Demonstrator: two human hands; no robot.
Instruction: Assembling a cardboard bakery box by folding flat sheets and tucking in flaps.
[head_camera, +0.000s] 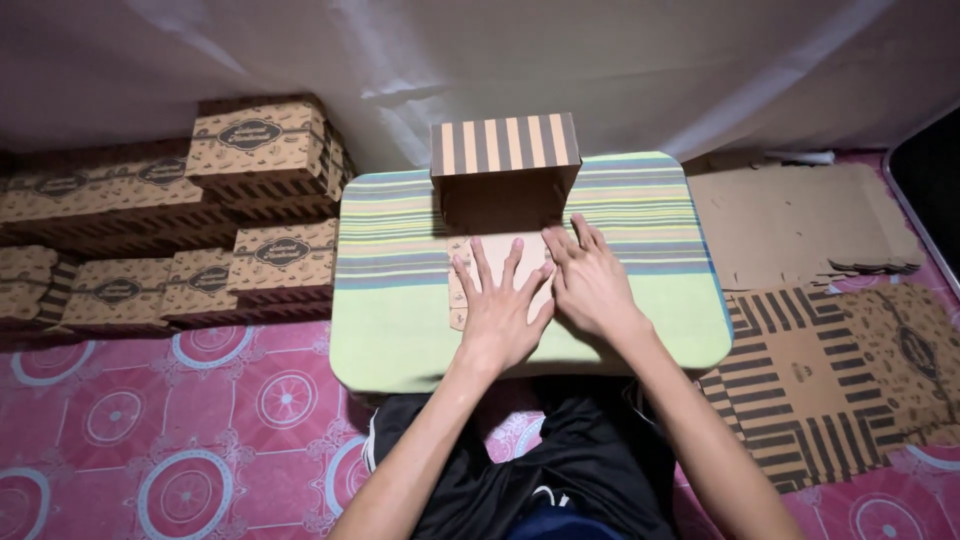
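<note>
A brown cardboard box blank (505, 190) with a striped panel stands partly folded on a small striped green table (400, 330). One panel is upright at the far side, and a flat flap lies toward me. My left hand (497, 308) presses flat on that flap with fingers spread. My right hand (590, 282) lies beside it, also flat with fingers spread, on the flap's right part. Neither hand grips anything.
Several folded brown printed boxes (255, 190) are stacked at the left on a pink patterned mat (180, 420). Flat unfolded box blanks (830, 360) lie at the right. A white cloth (500, 60) hangs behind the table.
</note>
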